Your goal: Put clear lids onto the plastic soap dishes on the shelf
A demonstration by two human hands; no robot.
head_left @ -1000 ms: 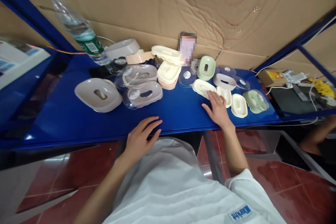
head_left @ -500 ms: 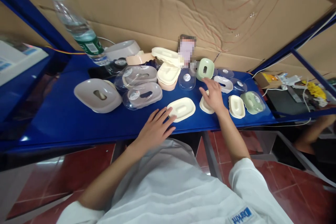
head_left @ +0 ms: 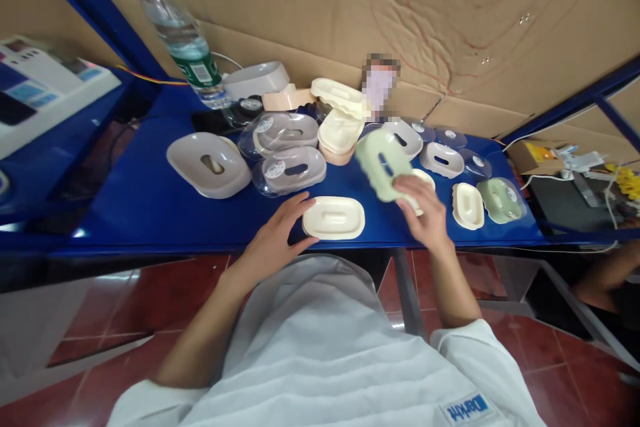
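My right hand grips the near edge of a pale green oval plastic piece with a slot, raised and tilted above the blue table. Behind it a cream dish shows only in part. On the left, my left hand has its thumb and fingers spread around the left end of a cream oval tray that lies flat near the front edge. Left of centre sit a large grey slotted piece and a grey one under a clear cover.
A water bottle stands at the back left against the cardboard wall. Cream pieces are stacked at the back centre. To the right lie a small cream dish and a green piece under a clear cover. Another person's arm shows far right.
My right hand has picked up the green slotted piece from the back and brought it toward me, uncovering a grey piece. My left hand now spans the cream tray's left end, which has turned slightly.
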